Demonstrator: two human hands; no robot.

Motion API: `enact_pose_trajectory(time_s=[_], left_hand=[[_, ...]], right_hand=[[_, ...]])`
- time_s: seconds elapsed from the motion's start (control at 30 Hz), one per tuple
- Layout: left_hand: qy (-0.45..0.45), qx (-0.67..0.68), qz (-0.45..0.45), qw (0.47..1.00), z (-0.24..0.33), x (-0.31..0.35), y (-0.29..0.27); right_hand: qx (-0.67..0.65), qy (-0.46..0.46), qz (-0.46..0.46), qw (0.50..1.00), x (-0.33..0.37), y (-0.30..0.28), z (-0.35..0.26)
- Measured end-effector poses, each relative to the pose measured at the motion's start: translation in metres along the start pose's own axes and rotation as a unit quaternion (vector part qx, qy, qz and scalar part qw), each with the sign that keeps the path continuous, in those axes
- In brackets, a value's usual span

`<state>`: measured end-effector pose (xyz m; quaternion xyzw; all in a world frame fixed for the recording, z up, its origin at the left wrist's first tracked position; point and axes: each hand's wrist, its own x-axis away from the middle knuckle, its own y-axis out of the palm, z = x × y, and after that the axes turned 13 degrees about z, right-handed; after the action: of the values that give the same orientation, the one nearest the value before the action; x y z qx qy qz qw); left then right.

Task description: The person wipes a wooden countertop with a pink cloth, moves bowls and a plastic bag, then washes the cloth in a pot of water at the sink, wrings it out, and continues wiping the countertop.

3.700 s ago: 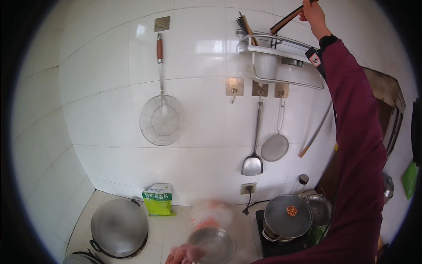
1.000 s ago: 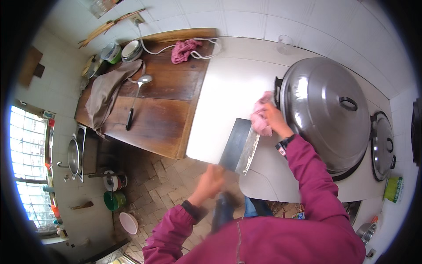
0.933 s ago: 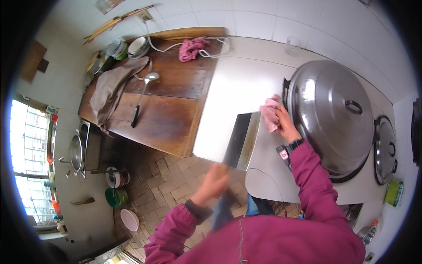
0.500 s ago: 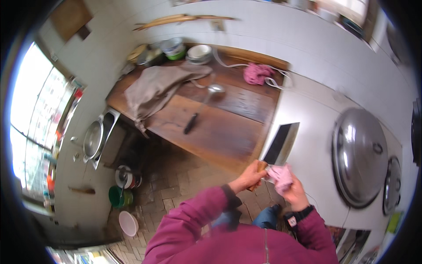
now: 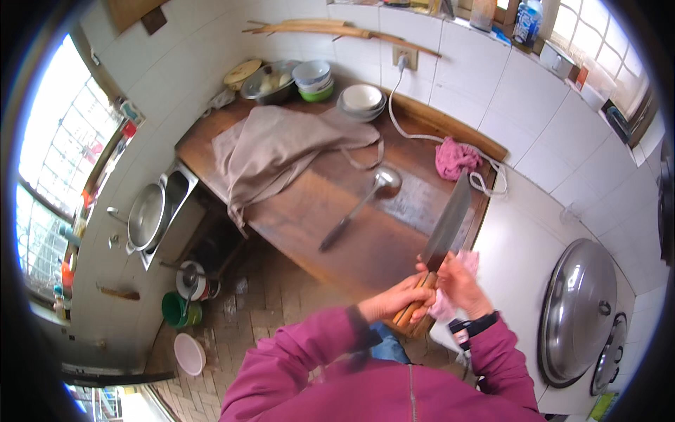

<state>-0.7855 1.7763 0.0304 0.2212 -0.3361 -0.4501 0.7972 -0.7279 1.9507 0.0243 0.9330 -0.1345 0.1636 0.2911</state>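
My left hand point(image 5: 402, 298) is closed round the wooden handle of a cleaver point(image 5: 448, 219). The blade points up and away from me, over the right end of the wooden table, and looks narrow because it is turned partly edge-on. My right hand point(image 5: 463, 287) grips a pink cloth point(image 5: 443, 307) close against the blade's base beside the handle. Part of the cloth sticks out past its fingers. On the table a ladle point(image 5: 360, 208) with a dark handle lies left of the blade. A grey-brown apron-like cloth point(image 5: 278, 144) is spread farther left.
Bowls point(image 5: 311, 73) and plates point(image 5: 362, 100) stand at the back of the wooden table point(image 5: 302, 225). A pink rag point(image 5: 455, 159) lies near a white cord. On the white counter at right rests a large metal lid point(image 5: 580, 309). Buckets point(image 5: 180, 309) and a pink basin point(image 5: 190, 354) sit on the floor.
The cleaver has swung left over the table and its blade has turned more edge-on. My right hand, with the pink cloth, has moved up to the blade's base. The view has shifted too.
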Motion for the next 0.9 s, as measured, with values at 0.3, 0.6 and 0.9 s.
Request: enact_pose_trajectory(time_s=[0.3,0.6,0.9], left_hand=[[-0.008,-0.241,0.051,0.969,0.078,-0.062,-0.073],[0.191,-0.631,0.358,0.661,0.125,-0.035,-0.230],[0.155,-0.617,0.266,0.724,0.113,-0.039,-0.280]], right_hand=[[0.234,-0.160,0.066,0.957,-0.159,-0.015,-0.121],[0.688,-0.407,0.177,0.575,-0.318,-0.045,-0.235],[0.799,-0.430,0.159,0.389,-0.424,-0.015,-0.240]])
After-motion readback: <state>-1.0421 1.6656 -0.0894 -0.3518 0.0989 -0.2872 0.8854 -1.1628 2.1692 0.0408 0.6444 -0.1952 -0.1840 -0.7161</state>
